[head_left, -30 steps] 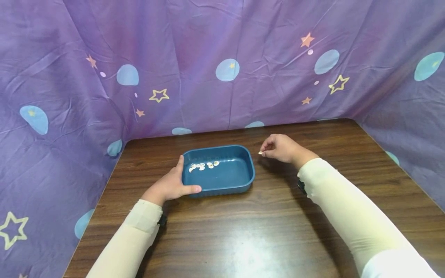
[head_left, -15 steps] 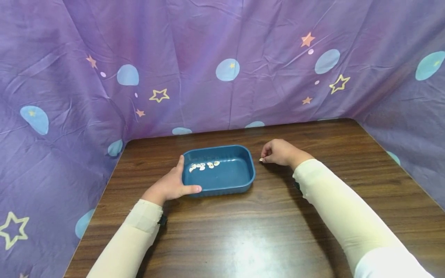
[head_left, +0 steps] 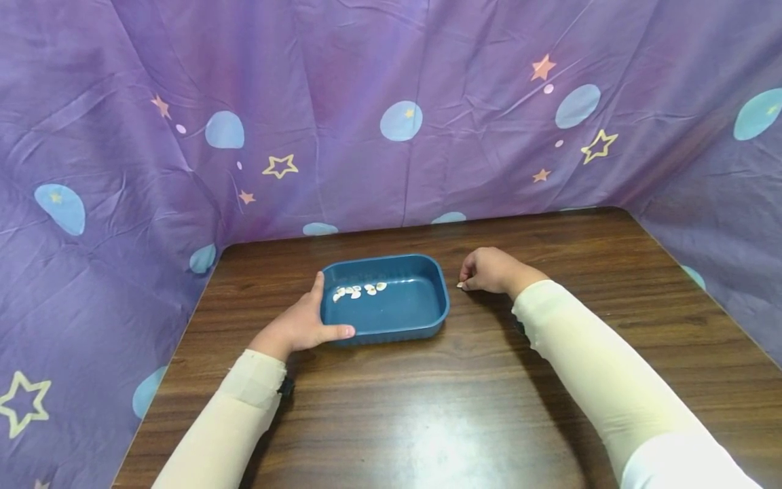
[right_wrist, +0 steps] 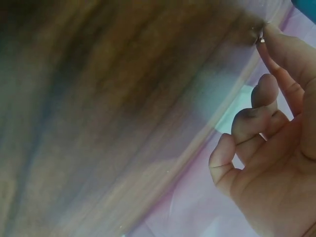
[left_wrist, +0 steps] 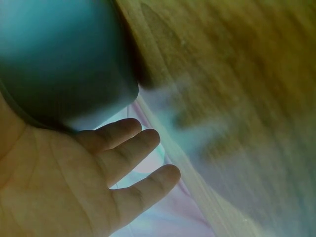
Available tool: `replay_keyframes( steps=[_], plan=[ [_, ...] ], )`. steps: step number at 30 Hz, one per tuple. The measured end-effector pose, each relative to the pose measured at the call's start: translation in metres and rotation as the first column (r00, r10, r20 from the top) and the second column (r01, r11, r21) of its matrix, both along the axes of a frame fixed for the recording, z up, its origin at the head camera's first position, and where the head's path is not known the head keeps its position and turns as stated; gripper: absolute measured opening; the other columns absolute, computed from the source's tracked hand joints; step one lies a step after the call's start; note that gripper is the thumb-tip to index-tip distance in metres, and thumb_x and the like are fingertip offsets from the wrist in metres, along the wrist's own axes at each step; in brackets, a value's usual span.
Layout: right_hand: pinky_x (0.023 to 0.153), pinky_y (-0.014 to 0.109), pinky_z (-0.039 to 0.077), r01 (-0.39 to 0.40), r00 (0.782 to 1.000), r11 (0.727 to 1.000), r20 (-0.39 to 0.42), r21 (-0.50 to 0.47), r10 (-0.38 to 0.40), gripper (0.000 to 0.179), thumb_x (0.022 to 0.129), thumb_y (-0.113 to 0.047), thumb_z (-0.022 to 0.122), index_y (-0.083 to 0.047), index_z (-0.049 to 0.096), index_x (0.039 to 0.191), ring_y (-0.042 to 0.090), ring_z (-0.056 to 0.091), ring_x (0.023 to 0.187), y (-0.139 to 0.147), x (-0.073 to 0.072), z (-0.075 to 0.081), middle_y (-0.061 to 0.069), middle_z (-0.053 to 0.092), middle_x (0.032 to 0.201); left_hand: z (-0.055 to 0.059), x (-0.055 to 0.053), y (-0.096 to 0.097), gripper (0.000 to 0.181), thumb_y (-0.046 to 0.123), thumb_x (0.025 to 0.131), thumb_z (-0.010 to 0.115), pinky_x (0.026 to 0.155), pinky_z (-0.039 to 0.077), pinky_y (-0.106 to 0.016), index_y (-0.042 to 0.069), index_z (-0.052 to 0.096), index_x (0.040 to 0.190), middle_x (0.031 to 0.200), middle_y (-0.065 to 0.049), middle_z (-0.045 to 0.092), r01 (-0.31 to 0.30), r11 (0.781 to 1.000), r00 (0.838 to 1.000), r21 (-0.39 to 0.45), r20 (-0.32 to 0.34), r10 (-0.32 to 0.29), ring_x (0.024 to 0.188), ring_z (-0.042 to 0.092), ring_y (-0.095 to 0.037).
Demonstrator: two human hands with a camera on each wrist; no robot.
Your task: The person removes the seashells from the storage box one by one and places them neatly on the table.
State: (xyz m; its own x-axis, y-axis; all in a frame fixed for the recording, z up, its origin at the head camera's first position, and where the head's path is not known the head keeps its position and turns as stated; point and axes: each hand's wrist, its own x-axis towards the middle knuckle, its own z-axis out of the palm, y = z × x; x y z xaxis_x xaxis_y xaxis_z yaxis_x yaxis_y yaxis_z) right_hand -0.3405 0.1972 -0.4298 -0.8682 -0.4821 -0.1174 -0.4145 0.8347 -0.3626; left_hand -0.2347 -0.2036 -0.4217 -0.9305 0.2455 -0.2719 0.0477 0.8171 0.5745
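Observation:
A blue rectangular tub (head_left: 397,333) stands on the brown table, with several small white oval pieces (head_left: 370,290) along its left and back inside. Spread around the tub's left end is my left hand (head_left: 294,327), its thumb lying over the near rim. In the left wrist view, three straight fingers (left_wrist: 133,153) reach out below the tub's side. Just right of the tub, low over the table, my right hand (head_left: 491,270) pinches a small white piece (head_left: 460,285) between thumb and index finger. The piece's exact kind is too small to tell; its other fingers are loosely bent.
The wood-grain table (head_left: 379,414) reaches back to a purple curtain (head_left: 342,122) printed with stars and blue ovals, which hangs behind and along both sides. Light glares off the table's near middle.
My right hand has come down and slightly toward me, bringing the small white piece to the table surface. It hardly moves over the last half second. The left hand and tub stay put.

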Motion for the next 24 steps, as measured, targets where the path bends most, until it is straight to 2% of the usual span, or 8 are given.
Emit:
replay_keyframes(
  steps=[6,12,16,24],
  plan=[
    [0.081,0.039,0.052,0.002,1.000,0.999,-0.013,-0.049,-0.003,0.006,0.087,-0.015,0.084,-0.013,0.078,0.086,0.014,0.061,0.077,-0.001,-0.001,0.007,-0.006,0.072,0.077,0.000,0.000,0.001,0.139,0.063,0.085,0.080,0.124,0.029,-0.062,0.005,-0.018,0.166,0.171,-0.033,0.013,0.000,1.000,1.000,-0.002,-0.001,0.000,0.156,0.026,-0.048],
    [0.078,0.037,0.051,0.028,0.997,0.980,-0.063,-0.198,-0.041,0.009,0.090,-0.016,0.082,-0.010,0.080,0.096,0.016,0.062,0.078,-0.011,-0.002,0.022,-0.002,0.073,0.081,0.001,0.001,0.001,0.139,0.061,0.086,0.081,0.124,0.029,-0.061,0.004,-0.017,0.166,0.171,-0.034,0.013,0.000,1.000,1.000,0.004,-0.003,0.000,0.156,0.026,-0.048],
    [0.074,0.033,0.050,0.004,0.995,0.962,-0.091,-0.275,-0.030,0.012,0.092,-0.018,0.082,-0.009,0.081,0.101,0.014,0.061,0.075,-0.029,0.005,0.035,-0.003,0.074,0.080,0.001,0.000,0.000,0.139,0.061,0.085,0.081,0.124,0.029,-0.062,0.003,-0.016,0.166,0.171,-0.034,0.014,0.001,1.000,1.000,0.005,-0.006,-0.001,0.156,0.027,-0.049],
    [0.066,0.031,0.052,-0.056,0.996,0.955,-0.086,-0.292,0.033,0.027,0.093,-0.020,0.082,-0.004,0.077,0.114,0.011,0.056,0.062,-0.067,0.018,0.048,-0.001,0.063,0.075,0.001,0.000,0.000,0.139,0.060,0.086,0.081,0.124,0.029,-0.061,0.003,-0.016,0.166,0.171,-0.034,0.014,0.007,1.000,1.000,-0.001,-0.014,-0.007,0.156,0.027,-0.048]
  ],
)
